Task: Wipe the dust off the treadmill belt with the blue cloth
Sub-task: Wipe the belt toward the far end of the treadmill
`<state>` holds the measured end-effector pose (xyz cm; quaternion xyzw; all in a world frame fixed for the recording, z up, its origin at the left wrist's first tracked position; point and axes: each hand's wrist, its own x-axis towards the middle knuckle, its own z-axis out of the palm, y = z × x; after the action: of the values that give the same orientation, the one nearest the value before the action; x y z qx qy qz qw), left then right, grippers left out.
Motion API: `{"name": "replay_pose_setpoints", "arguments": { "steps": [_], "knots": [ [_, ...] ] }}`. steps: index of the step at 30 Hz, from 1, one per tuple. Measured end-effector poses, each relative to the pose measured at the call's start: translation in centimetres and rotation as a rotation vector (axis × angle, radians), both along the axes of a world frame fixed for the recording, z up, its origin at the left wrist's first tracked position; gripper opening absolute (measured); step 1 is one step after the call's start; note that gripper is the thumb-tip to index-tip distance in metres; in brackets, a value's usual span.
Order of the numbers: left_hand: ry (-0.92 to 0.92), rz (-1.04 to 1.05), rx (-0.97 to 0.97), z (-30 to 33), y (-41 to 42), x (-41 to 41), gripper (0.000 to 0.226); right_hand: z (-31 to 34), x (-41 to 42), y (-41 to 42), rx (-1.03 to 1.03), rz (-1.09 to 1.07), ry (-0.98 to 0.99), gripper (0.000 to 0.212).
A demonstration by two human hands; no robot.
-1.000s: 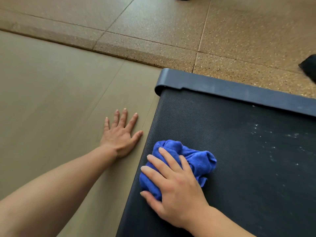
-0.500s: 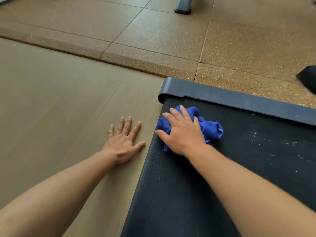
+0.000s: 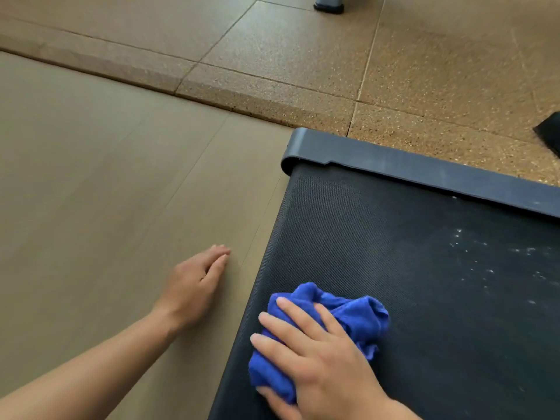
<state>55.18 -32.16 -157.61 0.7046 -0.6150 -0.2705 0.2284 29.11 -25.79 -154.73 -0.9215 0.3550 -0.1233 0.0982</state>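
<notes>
Blue and bunched into a soft wad, the microfibre cloth (image 3: pixel 357 316) lies on the black textured treadmill belt (image 3: pixel 378 237), close to the belt's left edge and near the bottom of our view. Our right hand (image 3: pixel 321 359) covers most of it, fingers spread and curled down over the folds, gripping the cloth against the belt. Our left hand (image 3: pixel 194 283) is on the smooth tan floor (image 3: pixel 106 192) just beside the belt, fingers straight and together, holding nothing. White dust specks (image 3: pixel 485 256) dot the belt well to the right of the cloth. A dark grey plastic end cap (image 3: pixel 394 160) borders the belt's far edge, and beyond it lie speckled brown rubber floor tiles (image 3: pixel 303 56).
</notes>
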Motion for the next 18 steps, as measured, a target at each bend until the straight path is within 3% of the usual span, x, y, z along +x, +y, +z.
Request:
{"name": "replay_pose_setpoints", "arguments": {
  "steps": [2, 4, 7, 10, 14, 18],
  "knots": [
    [-0.210, -0.048, -0.043, -0.1, 0.9, 1.0, 0.051, 1.0, 0.4, -1.8, 0.011, -0.053, -0.091, 0.050],
    [-0.422, -0.201, -0.046, -1.6, 3.2, 1.8, 0.058, 1.3, 1.4, -5.1, 0.004, -0.179, -0.030, 0.053],
    [-0.522, -0.251, 0.110, -2.3, 5.6, 2.8, 0.065, 2.4, 3.1, -11.3, 0.097, -0.386, 0.077, 0.062],
    [-0.613, -0.316, 0.174, -2.3, 6.4, 3.0, 0.071, 3.1, 3.9, -14.5, 0.226, -0.433, 0.241, 0.065],
    [-0.662, -0.306, 0.181, -2.2, 6.3, 2.6, 0.074, 3.7, 4.4, -10.3, 0.169, -0.317, 0.157, 0.069],
    [-0.655, -0.305, 0.209, -2.2, 6.6, 2.5, 0.075, 3.6, 5.2, -1.7, 0.147, 0.091, 0.102, 0.051]
  ]
}}
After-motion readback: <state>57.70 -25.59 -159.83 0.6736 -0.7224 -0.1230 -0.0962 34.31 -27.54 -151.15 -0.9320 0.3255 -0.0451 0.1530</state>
